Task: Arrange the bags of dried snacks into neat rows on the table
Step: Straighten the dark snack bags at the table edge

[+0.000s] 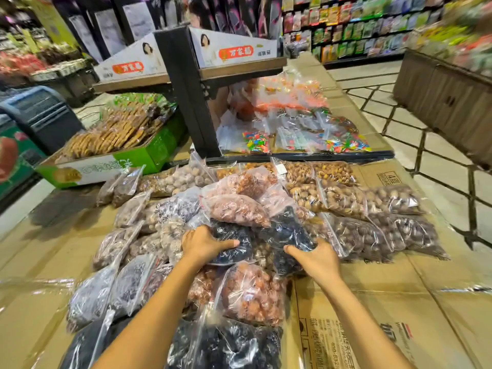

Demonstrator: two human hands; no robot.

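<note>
Several clear bags of dried snacks lie heaped on a cardboard-covered table (399,302). My left hand (203,242) grips the left side of a bag of dark fruit (234,241) in the middle of the heap. My right hand (314,258) clasps another dark-fruit bag (287,233) just to the right. A pinkish bag (237,209) rests above them and an orange-brown bag (253,294) lies between my forearms. Brown nut bags (372,233) lie in rows to the right, greyish bags (111,283) to the left.
A black post (191,97) carries a shelf with white boxes (234,46). A green box of biscuits (114,137) stands at the back left. Bags of coloured sweets (292,123) lie behind. A wooden stand (447,102) flanks the tiled aisle on the right.
</note>
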